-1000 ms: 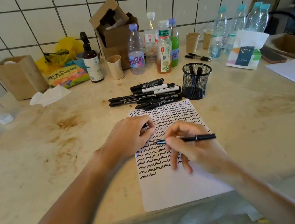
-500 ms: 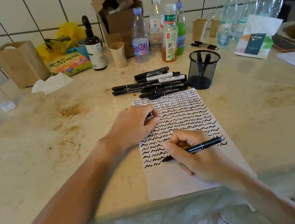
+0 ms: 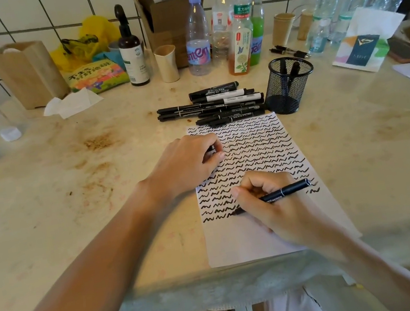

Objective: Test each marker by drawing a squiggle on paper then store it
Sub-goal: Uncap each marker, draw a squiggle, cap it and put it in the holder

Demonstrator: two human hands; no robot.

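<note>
- White tiled wall (image 3: 12,14) behind; stained beige counter (image 3: 58,207) runs across the view.
- Paper (image 3: 242,241) lies flat near the front edge, long side running away from the person; rows of black squiggles fill its upper part, lower part blank.
- Right hand (image 3: 274,206): fingers and thumb curled round a black marker (image 3: 285,190), cap off, tip touching the paper at the end of the lowest squiggle row, barrel slanting up to the right.
- Left hand (image 3: 189,166): rests on the paper's upper left edge, fingers curled; a small dark object shows between fingertips, probably the cap, cannot tell for certain.
- Pile of markers (image 3: 217,107), black and black-and-white, lies just beyond the paper's top edge, all roughly side by side.
- Mesh pen cup (image 3: 287,87) stands just right of the pile, near the paper's top right corner; two dark pens upright inside.
- Back of counter: plastic bottles (image 3: 196,37), brown pump bottle (image 3: 131,51), open cardboard box (image 3: 164,2), paper cup (image 3: 167,64), paper bag (image 3: 27,73), tissue pack (image 3: 362,47).
</note>
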